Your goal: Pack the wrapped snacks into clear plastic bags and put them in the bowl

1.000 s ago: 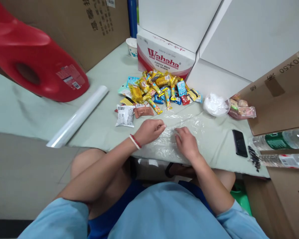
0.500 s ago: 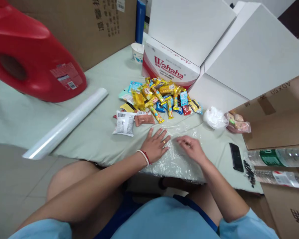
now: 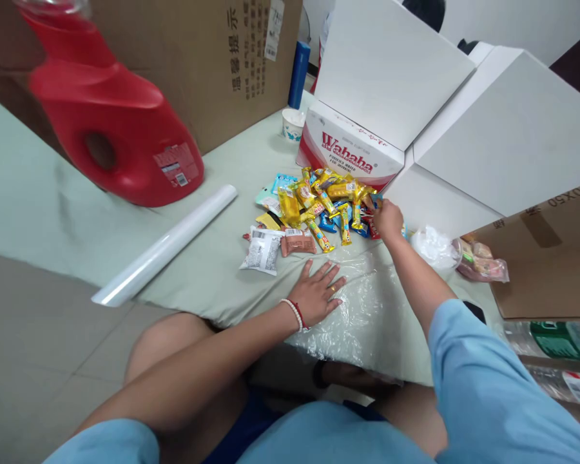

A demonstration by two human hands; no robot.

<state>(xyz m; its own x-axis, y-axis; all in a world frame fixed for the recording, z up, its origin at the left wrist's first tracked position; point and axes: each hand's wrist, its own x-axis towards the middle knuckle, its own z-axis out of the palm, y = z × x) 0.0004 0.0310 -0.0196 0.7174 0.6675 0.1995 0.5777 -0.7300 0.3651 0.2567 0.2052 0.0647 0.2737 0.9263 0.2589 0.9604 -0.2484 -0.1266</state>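
At the centre of the frame, the left hand [image 3: 318, 298] is lying open, palm down, with its fingers spreading toward the upper right on the clear plastic sheet [image 3: 362, 309] over the surface [image 3: 212, 258]. The right hand [image 3: 388, 220] is reaching into the right end of the pile of snack packets [image 3: 326, 200], its fingers curling; whether they are gripping one, I cannot tell. Nearest the left hand, a slim yellow packet [image 3: 321, 234] is pointing from upper left to lower right. The sheet's long axis is staying unclear.
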